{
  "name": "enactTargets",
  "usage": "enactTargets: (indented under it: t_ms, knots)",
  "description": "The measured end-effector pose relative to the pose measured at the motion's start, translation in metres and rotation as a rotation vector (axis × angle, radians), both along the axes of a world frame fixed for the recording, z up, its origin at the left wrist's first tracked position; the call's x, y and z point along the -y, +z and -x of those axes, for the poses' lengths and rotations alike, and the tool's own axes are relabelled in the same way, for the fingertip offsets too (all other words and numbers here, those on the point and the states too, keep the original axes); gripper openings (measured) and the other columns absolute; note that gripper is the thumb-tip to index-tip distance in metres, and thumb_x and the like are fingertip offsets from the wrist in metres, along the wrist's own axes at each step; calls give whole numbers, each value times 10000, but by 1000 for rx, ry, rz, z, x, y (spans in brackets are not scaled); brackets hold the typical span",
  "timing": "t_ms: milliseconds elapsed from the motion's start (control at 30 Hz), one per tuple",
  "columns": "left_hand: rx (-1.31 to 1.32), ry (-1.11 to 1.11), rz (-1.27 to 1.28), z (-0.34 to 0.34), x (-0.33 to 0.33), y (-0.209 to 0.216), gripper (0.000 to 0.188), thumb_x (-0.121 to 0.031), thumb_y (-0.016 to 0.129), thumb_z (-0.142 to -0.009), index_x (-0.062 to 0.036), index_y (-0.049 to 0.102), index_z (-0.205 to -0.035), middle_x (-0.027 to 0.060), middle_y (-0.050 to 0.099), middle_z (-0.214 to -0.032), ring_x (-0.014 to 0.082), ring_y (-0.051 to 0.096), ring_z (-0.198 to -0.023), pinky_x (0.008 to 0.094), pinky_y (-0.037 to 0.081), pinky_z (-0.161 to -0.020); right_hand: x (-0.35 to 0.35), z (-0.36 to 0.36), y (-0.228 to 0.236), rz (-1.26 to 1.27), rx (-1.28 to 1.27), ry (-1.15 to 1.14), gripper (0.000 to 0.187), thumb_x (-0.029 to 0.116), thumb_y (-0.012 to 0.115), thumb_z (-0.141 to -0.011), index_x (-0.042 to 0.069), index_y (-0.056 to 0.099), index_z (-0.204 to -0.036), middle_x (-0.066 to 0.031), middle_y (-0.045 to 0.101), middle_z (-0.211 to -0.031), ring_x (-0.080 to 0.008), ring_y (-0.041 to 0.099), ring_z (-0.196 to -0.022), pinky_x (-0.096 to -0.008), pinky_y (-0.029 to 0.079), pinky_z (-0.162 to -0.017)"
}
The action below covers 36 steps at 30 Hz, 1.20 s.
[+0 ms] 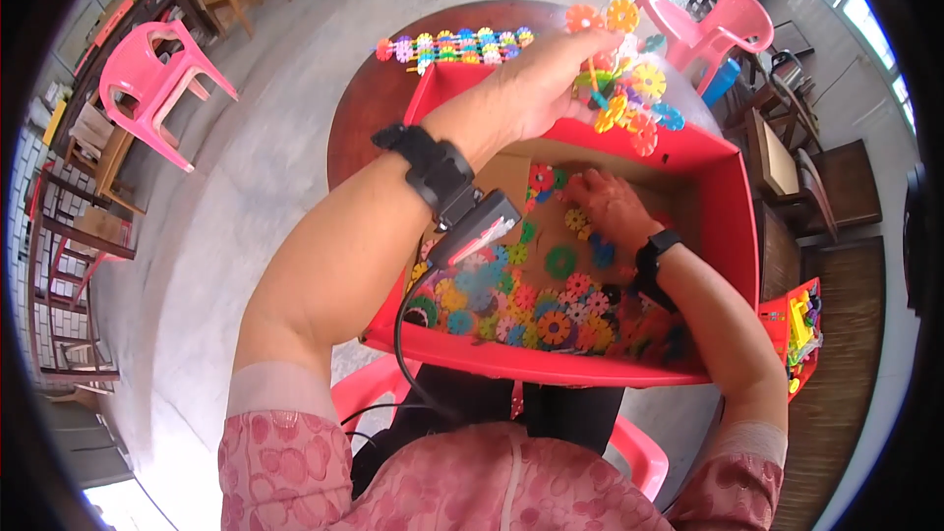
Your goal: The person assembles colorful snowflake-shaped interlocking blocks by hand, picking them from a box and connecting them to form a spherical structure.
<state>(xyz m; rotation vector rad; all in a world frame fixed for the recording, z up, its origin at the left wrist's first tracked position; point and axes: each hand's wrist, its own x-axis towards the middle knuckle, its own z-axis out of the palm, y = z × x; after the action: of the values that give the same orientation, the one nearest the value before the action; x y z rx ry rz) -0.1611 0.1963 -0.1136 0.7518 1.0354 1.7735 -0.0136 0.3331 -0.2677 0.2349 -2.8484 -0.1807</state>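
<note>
My left hand is raised over the far side of the red cardboard box, closed round a cluster of joined snowflake discs in yellow, red, orange, blue and green. Down inside the box is my right hand, its fingers bent toward the bottom near a few discs; whatever its fingertips hold is hidden. Many loose snowflake discs lie along the near side of the box. A larger green disc rests on the brown bottom. Both wrists wear black bands, the left one with a cabled device.
Behind the box, a flat assembly of joined discs lies on a round brown table. Pink plastic chairs stand left and far right. A red container of colourful pieces is at the right. Wooden chairs line the left wall.
</note>
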Motion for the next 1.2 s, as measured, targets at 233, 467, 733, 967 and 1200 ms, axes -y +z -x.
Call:
enactTargets:
  t_ms: [233, 467, 733, 967, 1200]
  knots:
    - [89, -78, -76, -4, 10, -2, 354, -255, 526, -896, -33, 520, -1170, 92, 606, -1063, 208, 589, -994, 425, 493, -858, 9, -1, -5, 48, 163, -25, 117, 105, 502, -790, 73, 588, -862, -142, 554, -980, -302, 590, -883, -394, 495, -741]
    - [121, -63, -105, -8, 10, 1, 329, -265, 515, -917, -21, 529, -1137, 96, 606, -1086, 202, 594, -992, 369, 473, -883, 1, -1, -7, 147, 191, -183, 117, 70, 506, -777, 44, 577, -866, -142, 578, -836, -351, 617, -828, -427, 514, -681]
    - [135, -45, -94, -8, 7, 2, 399, -321, 515, -919, 0, 523, -1155, 101, 613, -1079, 203, 617, -955, 344, 526, -799, -27, 12, 17, 262, 250, -89, 97, 119, 548, -788, 58, 612, -830, -144, 615, -776, -302, 626, -766, -386, 506, -643]
    - [148, 13, -71, -1, 13, 4, 351, -328, 527, -912, -28, 555, -1092, 52, 634, -987, 156, 631, -861, 296, 532, -735, -19, 3, 155, 886, -54, -194, 132, 90, 506, -859, -12, 589, -862, -70, 560, -584, -121, 548, -484, -266, 439, -466]
    - [223, -33, -73, -6, 9, 5, 374, -382, 507, -912, -60, 543, -1098, 72, 622, -996, 171, 632, -842, 322, 534, -724, -11, -10, 181, 932, -252, -191, 141, 111, 538, -881, -19, 593, -885, -63, 612, -655, -111, 581, -581, -248, 469, -569]
